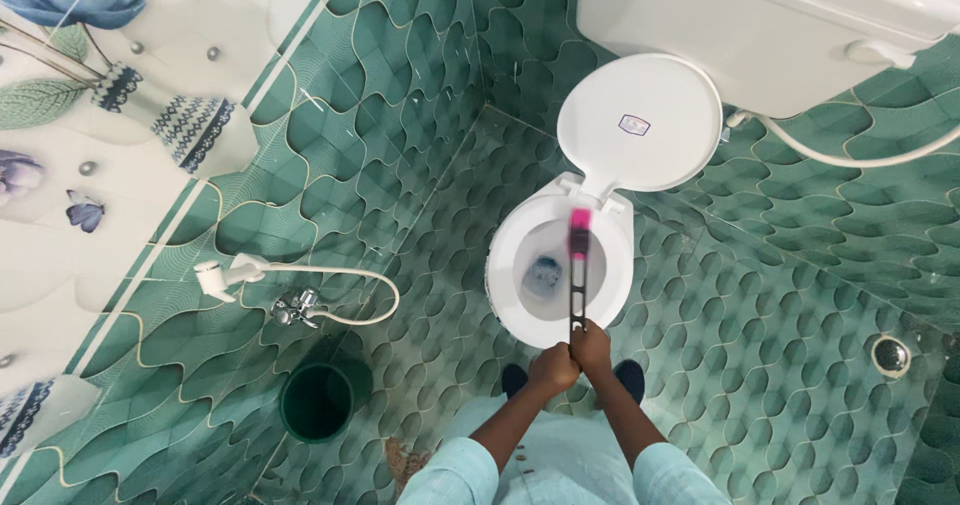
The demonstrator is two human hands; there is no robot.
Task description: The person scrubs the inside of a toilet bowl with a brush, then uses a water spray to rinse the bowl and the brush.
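Two hands grip one toilet brush (578, 270): the left hand (553, 367) and the right hand (591, 348) are both closed around the near end of its dark, slotted handle, touching each other just above the front rim of the toilet bowl (507, 275). From there the handle runs straight out over the bowl, and its bright pink head sits near the back, close to the hinge. One white bowl holds bluish water at its bottom; one round white lid (640, 123) stands raised against one white cistern (760, 25). Two dark shoe tips show on either side of the wrists, close to the bowl's base. Left of the bowl lies open green patterned floor, with one green bucket (317, 398) near the wall, below one white hand sprayer (217, 277) and one metal tap (296, 310). One round floor drain (889, 355) sits well apart on the right.
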